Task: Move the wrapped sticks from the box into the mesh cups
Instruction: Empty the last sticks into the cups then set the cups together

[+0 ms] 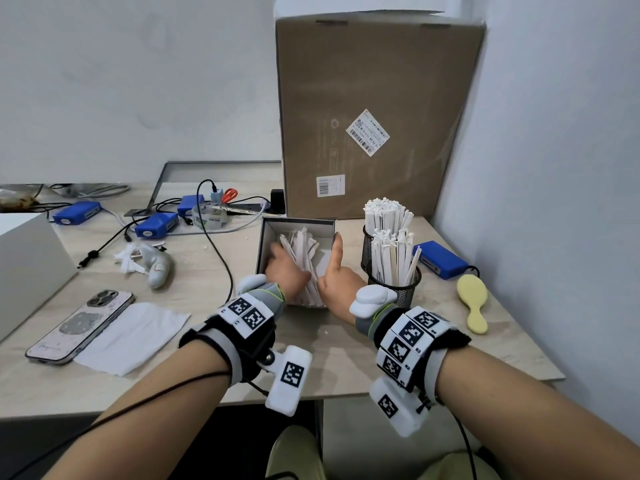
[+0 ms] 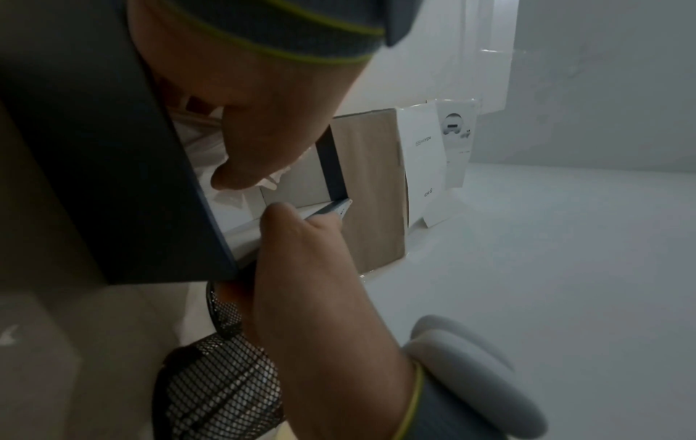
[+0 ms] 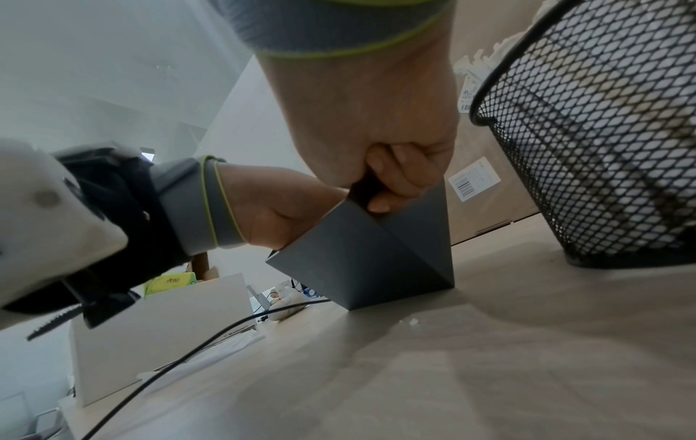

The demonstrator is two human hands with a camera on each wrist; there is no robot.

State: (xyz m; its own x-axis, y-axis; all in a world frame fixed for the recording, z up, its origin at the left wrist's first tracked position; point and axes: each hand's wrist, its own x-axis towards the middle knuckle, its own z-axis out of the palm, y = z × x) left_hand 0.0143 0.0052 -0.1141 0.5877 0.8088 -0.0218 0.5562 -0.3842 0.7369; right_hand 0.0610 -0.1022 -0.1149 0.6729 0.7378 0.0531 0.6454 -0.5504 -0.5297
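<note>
A small dark box [image 1: 263, 244] with a white inside stands mid-table and holds several white wrapped sticks [image 1: 304, 247]. My left hand [image 1: 287, 268] reaches down into it onto the sticks; its fingers are hidden, so I cannot tell whether it holds any. My right hand [image 1: 337, 271] grips the box's right wall, thumb along the rim; in the right wrist view its fingers [image 3: 395, 181] curl on the box [image 3: 376, 256] from outside. Just right of the box stand two black mesh cups, the near one [image 1: 410, 282] and the far one [image 1: 366, 247], both packed with upright wrapped sticks [image 1: 388, 216].
A tall cardboard carton [image 1: 377, 116] stands behind the box. A blue device [image 1: 443, 259] and a yellow hairbrush [image 1: 472, 303] lie right of the cups. A phone [image 1: 81, 327], a white tissue [image 1: 135, 336], cables and blue boxes [image 1: 156, 225] lie at the left.
</note>
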